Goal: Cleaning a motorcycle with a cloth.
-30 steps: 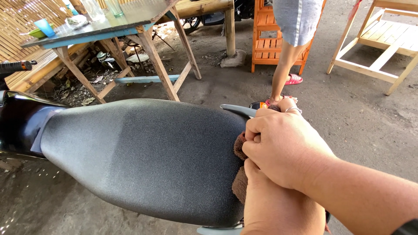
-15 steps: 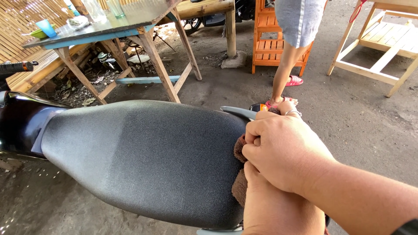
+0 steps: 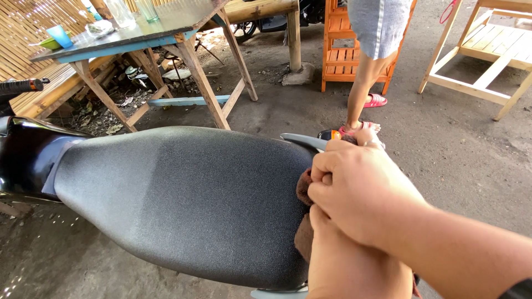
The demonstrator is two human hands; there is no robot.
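A black textured motorcycle seat (image 3: 183, 194) fills the middle of the view. At its rear end a brown cloth (image 3: 303, 239) is pressed against the seat's edge. My left hand (image 3: 349, 268) comes up from the bottom and grips the cloth. My right hand (image 3: 360, 191) lies on top of the left, its fingers curled over the cloth's upper part (image 3: 303, 185). Most of the cloth is hidden under both hands. A grey grab rail (image 3: 302, 140) sticks out just above my right hand.
A wooden table (image 3: 138, 30) with a blue cup (image 3: 58, 36) and glasses stands beyond the seat. A person's legs (image 3: 363, 83) in red sandals stand near an orange wooden rack (image 3: 338, 55). A pale wooden frame (image 3: 482, 50) is at the right. A handlebar grip (image 3: 19, 86) shows at the left.
Both hands stay stacked on the cloth at the seat's rear, shifting only slightly. The ring on my right hand has gone out of sight.
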